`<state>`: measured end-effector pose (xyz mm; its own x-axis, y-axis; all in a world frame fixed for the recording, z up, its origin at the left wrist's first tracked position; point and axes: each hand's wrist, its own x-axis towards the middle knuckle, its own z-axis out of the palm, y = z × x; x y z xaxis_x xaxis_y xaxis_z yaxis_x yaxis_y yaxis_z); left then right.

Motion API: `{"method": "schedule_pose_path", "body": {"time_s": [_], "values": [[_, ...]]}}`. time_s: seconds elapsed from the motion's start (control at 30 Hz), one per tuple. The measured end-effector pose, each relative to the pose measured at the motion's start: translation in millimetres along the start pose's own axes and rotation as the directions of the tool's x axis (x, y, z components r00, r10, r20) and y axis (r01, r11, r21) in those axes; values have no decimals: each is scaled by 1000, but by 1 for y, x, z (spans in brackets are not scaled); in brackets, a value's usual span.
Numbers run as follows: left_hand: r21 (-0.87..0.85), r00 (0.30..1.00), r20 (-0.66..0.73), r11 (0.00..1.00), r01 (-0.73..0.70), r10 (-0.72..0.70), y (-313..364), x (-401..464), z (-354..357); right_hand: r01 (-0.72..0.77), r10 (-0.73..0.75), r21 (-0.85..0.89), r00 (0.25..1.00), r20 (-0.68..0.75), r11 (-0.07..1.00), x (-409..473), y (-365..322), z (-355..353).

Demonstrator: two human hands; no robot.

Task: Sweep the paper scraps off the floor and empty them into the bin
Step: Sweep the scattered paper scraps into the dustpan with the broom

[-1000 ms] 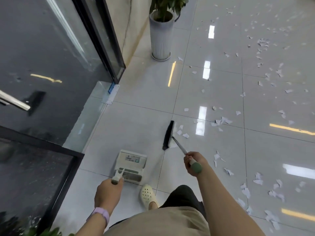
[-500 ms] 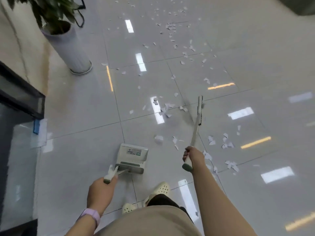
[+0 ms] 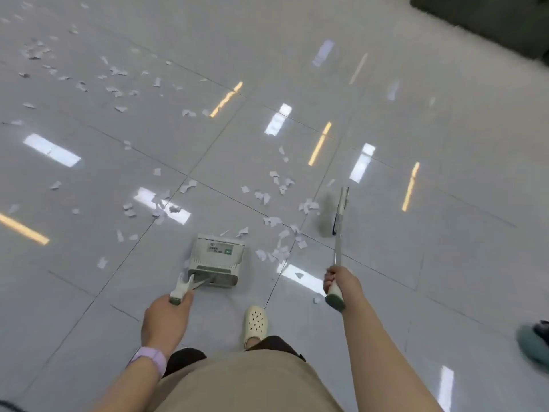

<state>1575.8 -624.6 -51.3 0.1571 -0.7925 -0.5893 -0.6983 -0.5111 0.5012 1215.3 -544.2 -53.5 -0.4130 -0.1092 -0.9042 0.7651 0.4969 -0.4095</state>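
White paper scraps [image 3: 279,221] lie scattered over the glossy grey tiled floor, thickest ahead of me and toward the far left. My left hand [image 3: 165,319] grips the handle of a white dustpan [image 3: 218,258] standing on the floor in front of my feet. My right hand [image 3: 338,282] grips the green-capped handle of a broom [image 3: 338,230]. The broom's dark head [image 3: 340,211] sits to the right of a cluster of scraps, near the floor. No bin is in view.
My cream clog [image 3: 256,325] stands between the dustpan and the broom. A dark piece of furniture [image 3: 487,19] fills the top right corner. Another person's teal shoe [image 3: 533,343] shows at the right edge.
My view has swung right, so the glass door and potted plant have left the frame. The broom has moved from left of the scraps to their right side. The dustpan stays in my left hand.
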Motion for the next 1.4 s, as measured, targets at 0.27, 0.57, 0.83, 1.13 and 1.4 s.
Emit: {"method": "schedule_pose_path", "body": {"time_s": [0.27, 0.57, 0.83, 1.13, 1.4], "values": [[179, 963, 163, 954, -242, 214, 28, 65, -17, -70, 109, 258, 984, -139, 964, -32, 77, -74], [184, 939, 238, 938, -294, 248, 7, 102, -66, -218, 204, -97, 969, -140, 971, -64, 176, 6], [181, 967, 163, 957, -227, 198, -33, 136, -133, -222, 324, -368, 914, 243, 903, -96, 193, 145], [186, 982, 120, 968, -168, 148, -52, 149, -154, -307, 273, -25, 804, 528, 951, -107, 139, 158], [144, 989, 92, 982, -124, 112, -31, 149, -131, -216, 173, 101, 929, 327, 971, -129, 145, 88]]}}
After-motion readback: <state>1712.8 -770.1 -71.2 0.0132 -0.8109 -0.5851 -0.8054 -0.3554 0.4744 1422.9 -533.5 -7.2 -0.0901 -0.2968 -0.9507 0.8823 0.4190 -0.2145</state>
